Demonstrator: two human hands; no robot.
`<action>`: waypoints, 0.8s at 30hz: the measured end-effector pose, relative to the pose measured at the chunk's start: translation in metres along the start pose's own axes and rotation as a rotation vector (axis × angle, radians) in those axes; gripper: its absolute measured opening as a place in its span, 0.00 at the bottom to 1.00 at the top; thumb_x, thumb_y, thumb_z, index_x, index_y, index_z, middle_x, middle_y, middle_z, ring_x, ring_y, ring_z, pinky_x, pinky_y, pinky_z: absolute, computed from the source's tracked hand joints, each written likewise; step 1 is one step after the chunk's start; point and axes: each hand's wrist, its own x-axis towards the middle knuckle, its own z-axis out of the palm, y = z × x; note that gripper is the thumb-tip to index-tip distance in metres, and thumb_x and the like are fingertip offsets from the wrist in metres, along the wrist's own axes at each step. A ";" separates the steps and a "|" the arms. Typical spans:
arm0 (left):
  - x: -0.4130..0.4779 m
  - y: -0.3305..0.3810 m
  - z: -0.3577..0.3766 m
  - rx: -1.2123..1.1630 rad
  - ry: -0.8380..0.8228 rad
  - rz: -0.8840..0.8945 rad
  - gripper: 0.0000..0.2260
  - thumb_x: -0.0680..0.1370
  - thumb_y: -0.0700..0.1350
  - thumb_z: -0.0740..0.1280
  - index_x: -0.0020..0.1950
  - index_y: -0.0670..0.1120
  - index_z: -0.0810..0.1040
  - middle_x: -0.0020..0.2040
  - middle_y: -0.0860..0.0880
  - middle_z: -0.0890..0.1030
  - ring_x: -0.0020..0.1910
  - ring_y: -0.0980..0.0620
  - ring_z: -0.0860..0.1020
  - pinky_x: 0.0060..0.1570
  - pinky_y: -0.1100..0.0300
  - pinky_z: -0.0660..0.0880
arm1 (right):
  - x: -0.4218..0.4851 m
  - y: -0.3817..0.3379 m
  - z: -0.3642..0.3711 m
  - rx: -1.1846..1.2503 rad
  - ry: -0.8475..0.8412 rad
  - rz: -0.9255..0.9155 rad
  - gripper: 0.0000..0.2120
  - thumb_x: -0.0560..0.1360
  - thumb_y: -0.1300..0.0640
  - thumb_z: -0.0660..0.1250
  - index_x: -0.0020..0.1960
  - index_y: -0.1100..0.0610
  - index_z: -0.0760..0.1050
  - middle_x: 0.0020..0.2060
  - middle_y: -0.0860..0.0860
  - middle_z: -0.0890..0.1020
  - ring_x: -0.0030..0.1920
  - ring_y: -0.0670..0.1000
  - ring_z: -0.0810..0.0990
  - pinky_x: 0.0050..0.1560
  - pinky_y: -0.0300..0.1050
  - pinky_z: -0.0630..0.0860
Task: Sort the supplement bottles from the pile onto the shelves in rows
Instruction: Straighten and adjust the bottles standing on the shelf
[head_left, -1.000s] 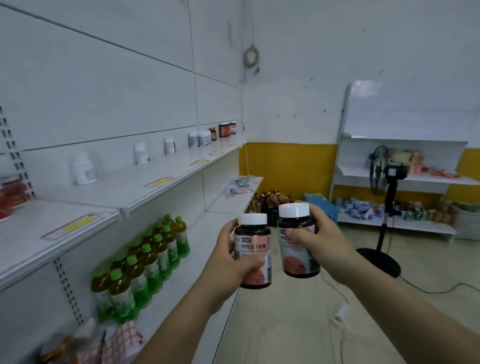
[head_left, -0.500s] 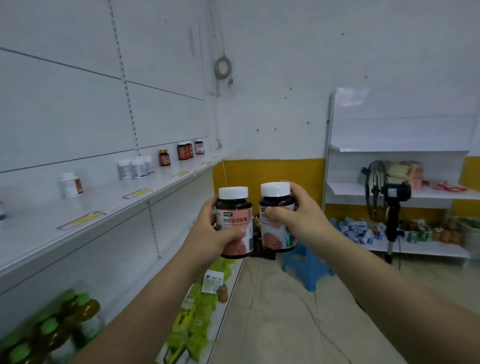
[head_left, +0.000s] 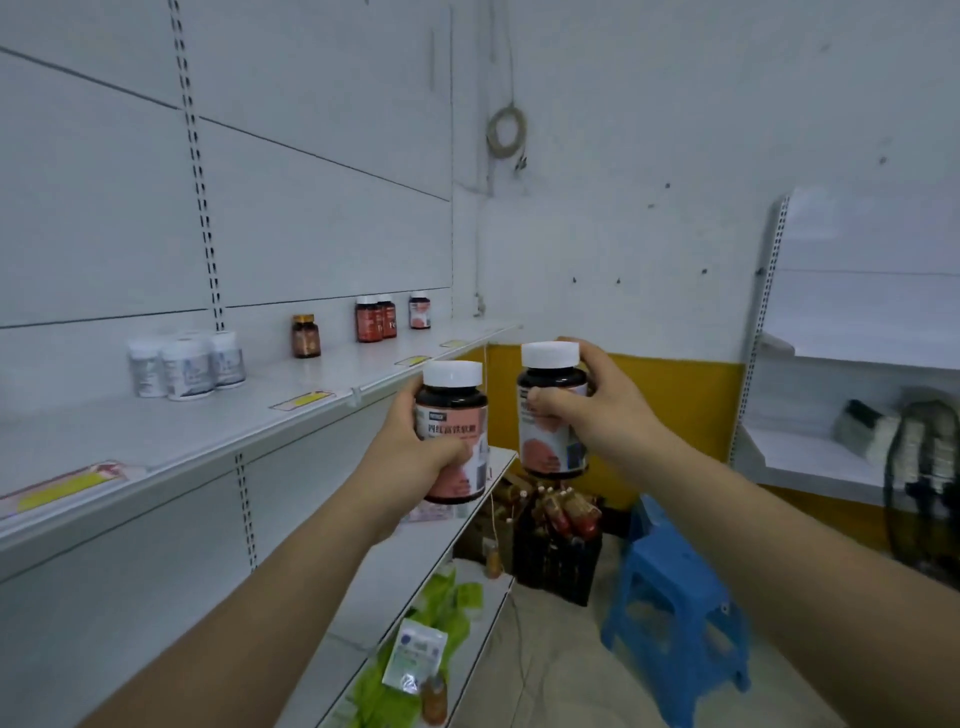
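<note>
Two hands hold bottles up beside a white shelf (head_left: 234, 431) at 9 o'clock. L hand (head_left: 415, 457) has its grip closed round L bottle (head_left: 452, 410), dark w/ white cap. R hand (head_left: 597, 415) grips the twin R bottle (head_left: 550, 447) near the cap, just beside it at 3 o'clock. Vs 1 s ago, both are raised to shelf height and the far row is nearer. Matching bottle (head_left: 419, 310) stands at 11 o'clock, so these prob. go next to it.

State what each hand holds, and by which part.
Left hand grips the left bottle round its body; right hand grips the right bottle round its shoulder.
</note>
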 end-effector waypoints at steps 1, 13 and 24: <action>0.026 -0.010 0.004 -0.009 0.010 -0.001 0.31 0.70 0.34 0.68 0.61 0.64 0.64 0.46 0.56 0.79 0.41 0.61 0.79 0.38 0.64 0.74 | 0.027 0.013 -0.001 0.003 -0.005 0.001 0.21 0.66 0.53 0.76 0.51 0.36 0.70 0.46 0.43 0.81 0.40 0.41 0.83 0.32 0.34 0.76; 0.306 -0.090 0.075 0.060 0.074 -0.030 0.32 0.68 0.37 0.74 0.63 0.61 0.65 0.50 0.52 0.80 0.47 0.56 0.81 0.41 0.60 0.77 | 0.310 0.148 -0.055 -0.017 -0.110 -0.007 0.26 0.67 0.51 0.75 0.62 0.44 0.69 0.51 0.45 0.80 0.47 0.47 0.81 0.44 0.44 0.80; 0.488 -0.145 0.134 0.120 0.322 -0.085 0.33 0.69 0.36 0.73 0.67 0.57 0.63 0.52 0.49 0.78 0.48 0.53 0.80 0.40 0.61 0.77 | 0.530 0.263 -0.077 0.052 -0.327 -0.028 0.24 0.67 0.51 0.75 0.58 0.43 0.69 0.51 0.46 0.80 0.48 0.48 0.82 0.45 0.46 0.79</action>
